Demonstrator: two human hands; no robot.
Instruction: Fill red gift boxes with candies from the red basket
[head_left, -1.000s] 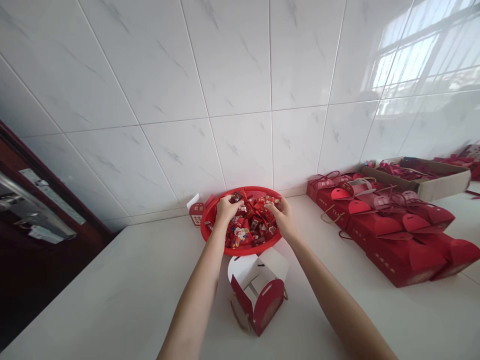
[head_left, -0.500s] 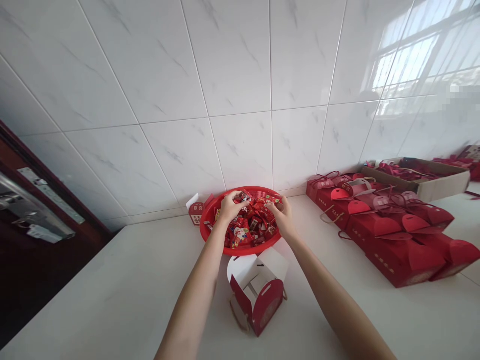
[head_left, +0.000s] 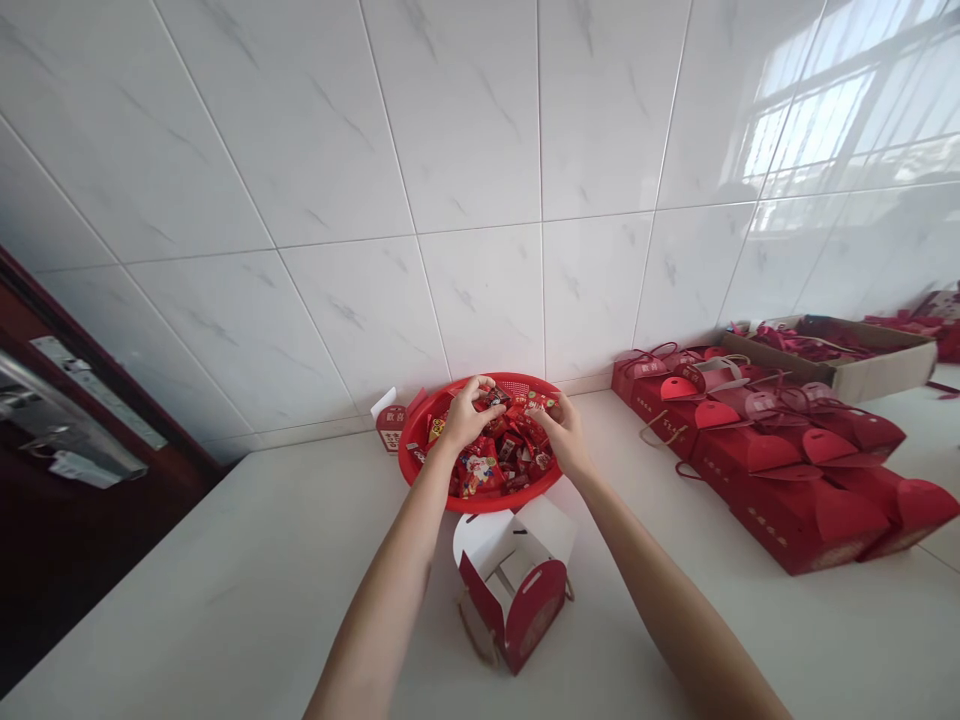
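A red plastic basket (head_left: 429, 495) heaped with red-wrapped candies (head_left: 480, 472) stands against the wall. Over its left half is my left hand (head_left: 468, 418), fingers and thumb closed around a small dark-red wrapped candy (head_left: 497, 398). My right hand (head_left: 565, 436) is at the basket's right side, with its thumb and fingertips pinching a red candy packet (head_left: 538, 408). In front of the basket, between my forearms, a red gift box (head_left: 537, 610) stands with its flaps up. Its white inside shows, and rope handles hang at its sides.
Rows of closed red gift boxes (head_left: 795, 470) stand on the right of the white counter (head_left: 300, 560). Behind them is a cardboard box (head_left: 885, 365) of dark-red ribbons. A small red-and-white box (head_left: 390, 425) sits left of the basket. A dark door (head_left: 45, 560) is at far left.
My left hand has shifted slightly, the candy still at its fingertips. My right hand has barely moved. The basket and the boxes stay in place.
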